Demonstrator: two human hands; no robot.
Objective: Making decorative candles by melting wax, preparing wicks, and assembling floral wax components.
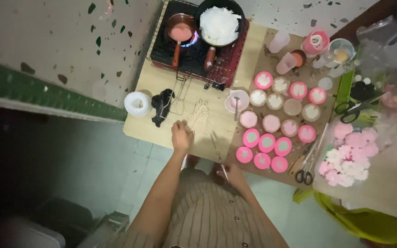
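My left hand [181, 135] rests on the wooden board [152, 82], fingers curled beside a loose pile of thin wick sticks [201, 115]; what it grips I cannot tell. Below the board's near edge, my right hand [229, 174] holds a thin stick [224, 171] close to my striped shirt. Several small round cups of pink and white wax [272, 124] stand in rows on brown paper to the right.
A gas stove [194, 50] at the back carries a small pot of pink liquid [181, 30] and a black pan of white flakes [219, 23]. A white round object [138, 103], black cloth [161, 106], scissors [305, 175], pink wax flowers [350, 154] surround them.
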